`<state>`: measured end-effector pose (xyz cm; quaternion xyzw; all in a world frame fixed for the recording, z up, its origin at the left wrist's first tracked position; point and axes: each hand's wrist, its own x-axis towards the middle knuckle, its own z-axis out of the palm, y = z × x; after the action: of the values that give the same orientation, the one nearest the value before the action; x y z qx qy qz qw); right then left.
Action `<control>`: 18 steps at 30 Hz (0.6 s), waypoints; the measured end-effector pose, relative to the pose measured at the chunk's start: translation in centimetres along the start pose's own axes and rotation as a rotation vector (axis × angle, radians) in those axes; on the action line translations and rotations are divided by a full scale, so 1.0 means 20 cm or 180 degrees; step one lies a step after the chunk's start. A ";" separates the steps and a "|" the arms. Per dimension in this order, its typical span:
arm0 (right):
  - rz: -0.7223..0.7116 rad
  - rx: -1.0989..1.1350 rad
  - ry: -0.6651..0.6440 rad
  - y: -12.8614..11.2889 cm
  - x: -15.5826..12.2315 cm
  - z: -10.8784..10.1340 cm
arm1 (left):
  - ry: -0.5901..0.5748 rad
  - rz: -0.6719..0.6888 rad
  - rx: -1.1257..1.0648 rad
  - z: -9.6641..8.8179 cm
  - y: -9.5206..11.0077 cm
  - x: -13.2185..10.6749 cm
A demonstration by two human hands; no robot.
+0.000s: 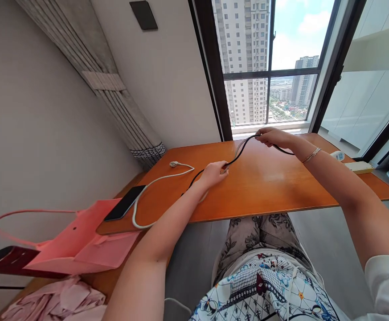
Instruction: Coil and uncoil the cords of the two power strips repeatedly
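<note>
A black cable (pixel 240 154) stretches between my two hands above the orange-brown wooden table (pixel 264 191). My left hand (pixel 215 174) is closed round it near the middle of the table. Farther off and to the right, near the window side, my right hand (pixel 273 137) pinches the same cable, whose tail runs right under my wrist. A pale strand lies beside the black one between the hands; whether it is a separate cable I cannot tell. A white cable (pixel 162 178) loops across the table's left part, with its plug (pixel 174 164) at the far end.
At the table's left edge lies a black phone (pixel 126 203), beside a pink bag (pixel 80 236) and a crumpled pink cloth (pixel 55 301). On the right are a pale power strip (pixel 359 167) and a small white device (pixel 337 155). A window stands behind the table.
</note>
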<state>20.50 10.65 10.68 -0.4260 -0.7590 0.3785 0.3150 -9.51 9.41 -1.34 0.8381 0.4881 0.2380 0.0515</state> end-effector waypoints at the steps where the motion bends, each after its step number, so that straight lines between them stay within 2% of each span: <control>1: -0.0061 0.0191 0.0118 -0.07 0.00 -0.04 | 0.0054 -0.0070 -0.0251 -0.01 0.00 0.02; 5: -0.0151 0.0368 0.0401 -0.34 0.00 -0.14 | 0.0206 -0.0196 -0.1476 -0.04 0.01 0.12; 9: -0.0050 0.0494 0.0656 -0.57 0.01 -0.15 | 0.0327 -0.0168 -0.2428 -0.07 0.06 0.19; 14: -0.0201 0.1449 0.1121 -0.75 0.03 -0.16 | 0.0535 -0.0201 -0.2799 -0.11 0.12 0.19; 18: -0.0492 0.1928 0.1552 -0.86 0.04 -0.17 | 0.0513 -0.0268 -0.3184 -0.07 0.15 0.16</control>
<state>15.86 6.28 27.03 -0.3328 -0.5457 0.4481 0.6250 -6.49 10.45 1.96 0.6695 0.3502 0.5042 0.4183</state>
